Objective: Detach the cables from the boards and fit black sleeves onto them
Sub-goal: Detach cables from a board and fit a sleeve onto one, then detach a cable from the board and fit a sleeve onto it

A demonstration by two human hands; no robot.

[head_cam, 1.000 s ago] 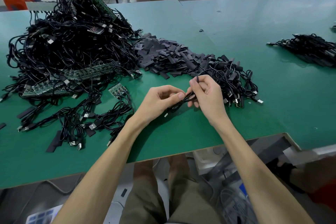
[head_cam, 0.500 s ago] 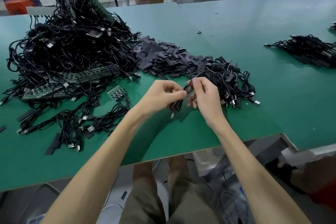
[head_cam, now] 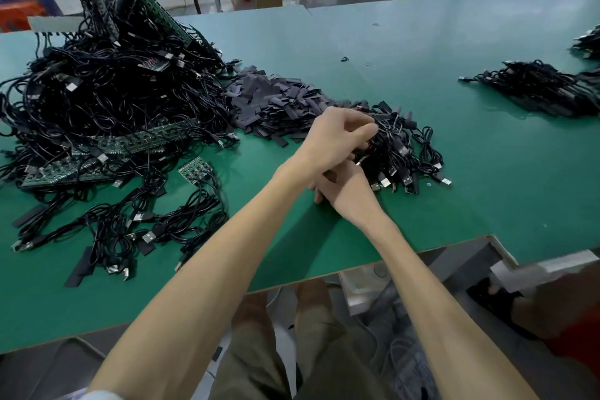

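Cables [head_cam: 107,101] make up the biggest mass on the green table [head_cam: 487,204]: a black tangle at the left, many leads plugged into green circuit boards [head_cam: 136,140], with one small board [head_cam: 194,169] lying at its near edge. Beside the tangle sits a heap of flat black sleeves [head_cam: 276,104], and just right of that a smaller pile of loose cables [head_cam: 406,156] with USB plugs pointing toward the table edge. A separate cable bundle [head_cam: 545,91] lies well apart at the far right.

The arms are crossed. The left hand [head_cam: 337,136] reaches over to the smaller pile with its fingers curled against the strands; whether they pinch a cable or have just let one go is too tangled to tell. The right hand [head_cam: 344,191] rests on the table beneath the left wrist, fingers loose, nothing visible in them.

The step looks like the end of one cycle: a finished cable going onto the done pile. Next comes uncrossing the arms, reaching left to the tangle, pulling a plug free of a board while steadying that board, then picking one sleeve from the heap.
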